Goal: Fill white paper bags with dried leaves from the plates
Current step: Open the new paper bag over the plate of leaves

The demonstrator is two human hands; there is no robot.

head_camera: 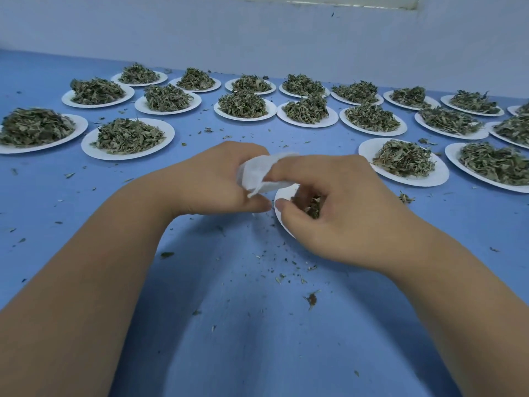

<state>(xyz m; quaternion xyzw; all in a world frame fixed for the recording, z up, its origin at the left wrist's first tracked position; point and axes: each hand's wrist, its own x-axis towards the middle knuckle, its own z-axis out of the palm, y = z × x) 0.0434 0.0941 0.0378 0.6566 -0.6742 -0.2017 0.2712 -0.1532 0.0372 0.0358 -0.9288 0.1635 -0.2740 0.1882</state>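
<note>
My left hand (217, 181) grips a small white paper bag (257, 171) above the blue table, just left of a white plate (282, 209). My right hand (337, 204) is curled over that plate and holds a clump of dried leaves (313, 207) between thumb and fingers. Its index finger reaches across the bag's upper edge. Most of the plate is hidden under my right hand. How full the bag is cannot be seen.
Several white plates heaped with dried leaves stand in rows across the back of the blue table (243, 325), for example one plate (127, 137) at the left and another (403, 161) at the right. Leaf crumbs (312, 299) lie scattered near me. A pale wall (257, 38) closes the far side.
</note>
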